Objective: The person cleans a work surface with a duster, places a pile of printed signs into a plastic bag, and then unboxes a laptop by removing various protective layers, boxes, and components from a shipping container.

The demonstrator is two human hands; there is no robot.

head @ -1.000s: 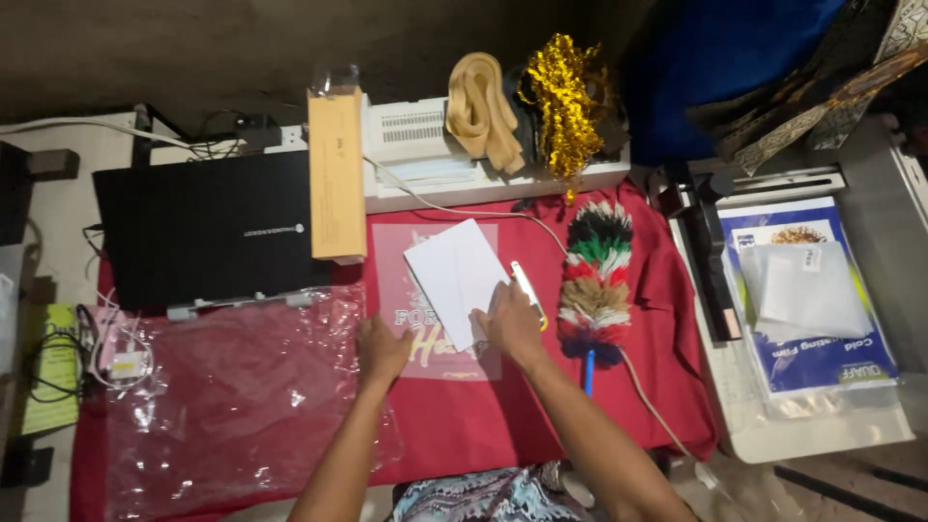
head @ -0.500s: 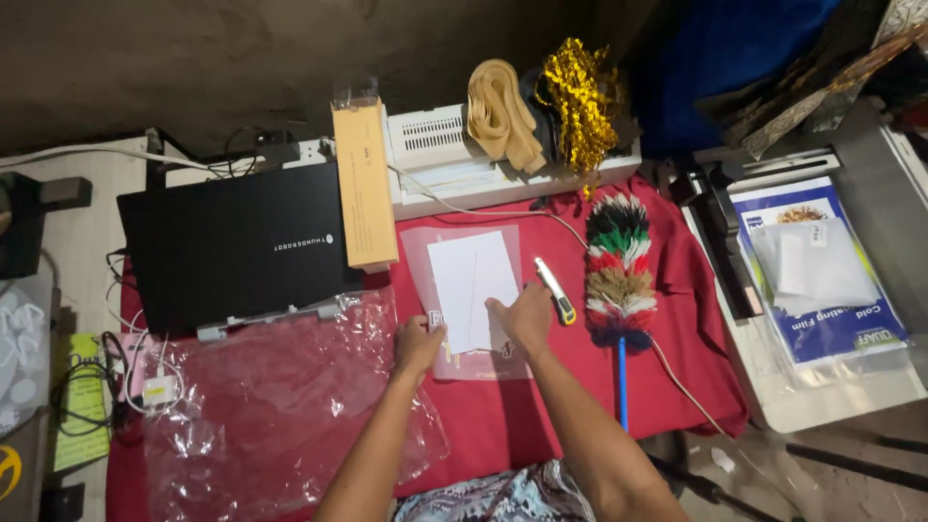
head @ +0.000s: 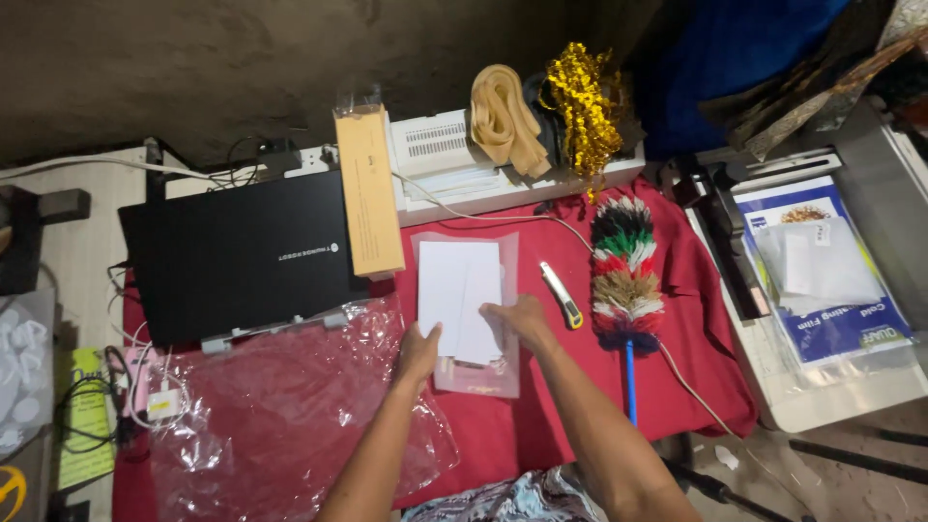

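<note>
Two white paper sheets [head: 459,290] lie in a clear laminating pouch [head: 478,377] on the red cloth [head: 541,425]. My left hand [head: 420,348] grips the lower left edge of the sheets. My right hand [head: 517,317] presses on the right sheet's lower edge, fingers bent over it. A yellow-and-black utility knife [head: 561,295] lies just right of the pouch. A white laminator [head: 454,159] stands behind the pouch at the table's back.
A closed black laptop [head: 237,256] lies at the left, a long tan box [head: 367,193] beside it. Crumpled clear plastic [head: 280,406] covers the front left. A multicoloured feather duster [head: 623,271] lies at the right; a blue film pack [head: 831,280] rests on a side tray.
The sheets and pouch have turned from tilted to square with the table. Both hands have moved up onto the sheets' lower edges. The camera has shifted.
</note>
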